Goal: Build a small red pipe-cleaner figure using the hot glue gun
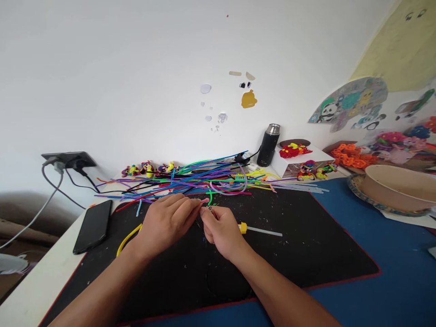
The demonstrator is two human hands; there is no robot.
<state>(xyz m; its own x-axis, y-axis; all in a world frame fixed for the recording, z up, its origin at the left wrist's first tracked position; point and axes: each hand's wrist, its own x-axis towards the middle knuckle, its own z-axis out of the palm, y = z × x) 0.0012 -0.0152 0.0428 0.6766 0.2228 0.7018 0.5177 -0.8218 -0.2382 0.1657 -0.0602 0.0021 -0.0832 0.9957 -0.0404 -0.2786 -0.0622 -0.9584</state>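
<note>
My left hand [170, 220] is closed, with a small pink fuzzy piece [205, 200], like a bit of pipe cleaner, sticking out at its fingertips. Close against it, my right hand [221, 230] is closed around a small metal tool [211, 210] whose kind is mostly hidden by the fingers. Just beyond both hands lies a bent green pipe cleaner [210, 195]. Behind my right hand a yellow tool end [243, 228] shows, with a translucent stick [265, 231] coming out of it, like a glue gun. A yellow curved strand [127, 240] lies beside my left wrist.
Many coloured pipe cleaners [190, 179] spread along the back of the black mat [289, 259]. A phone [92, 227] lies left. A black thermos [269, 145], a white box [289, 165], small figures [306, 170] and a bowl [402, 184] stand at the back and right.
</note>
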